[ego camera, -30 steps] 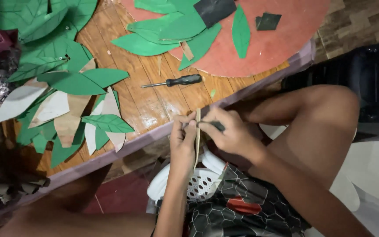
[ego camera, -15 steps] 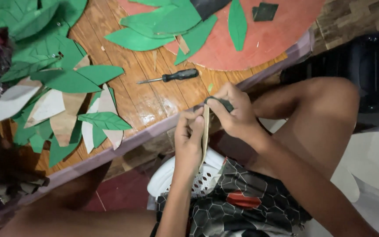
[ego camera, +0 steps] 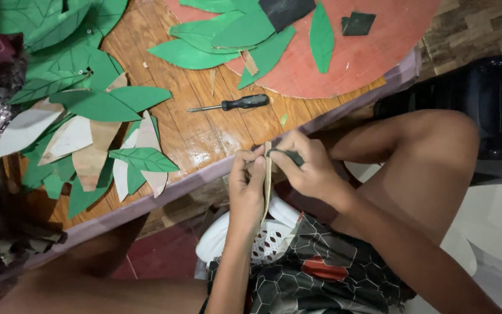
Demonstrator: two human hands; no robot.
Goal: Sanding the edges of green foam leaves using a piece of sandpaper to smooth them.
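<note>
A narrow, pale brown cardboard strip point(ego camera: 267, 183) is held edge-on to the camera, upright between the two hands, just off the near edge of the low wooden table point(ego camera: 204, 131) and above the person's lap. The left hand point(ego camera: 247, 186) is closed around the strip's mid-length — thumb and fingers pressed together on its flat faces. The right hand point(ego camera: 306, 168) is pinched shut on a small dark tool point(ego camera: 289, 156) whose working end meets the strip near its top; what kind of tool it is cannot be told, since most of it is hidden by the fingers.

Handling, as judged: the strip appears thin and light, stiff along its length but easily bent or creased across the flat. It is best gripped on the broad faces, close to the point being worked, so that flex is limited — the present left-hand grip does this. The lower end hangs free in front of a white perforated plastic basket point(ego camera: 262, 244) and is unsupported.

Surroundings: a black-handled screwdriver point(ego camera: 233, 104) lies on the table well apart from the hands. Green cut-out paper leaves with brown cardboard backs point(ego camera: 111, 134) are piled at the left. More green leaves point(ego camera: 245, 35) overlap a round red-brown board point(ego camera: 379, 46) at the far side. Patterned black shorts point(ego camera: 321, 267) cover the lap.
</note>
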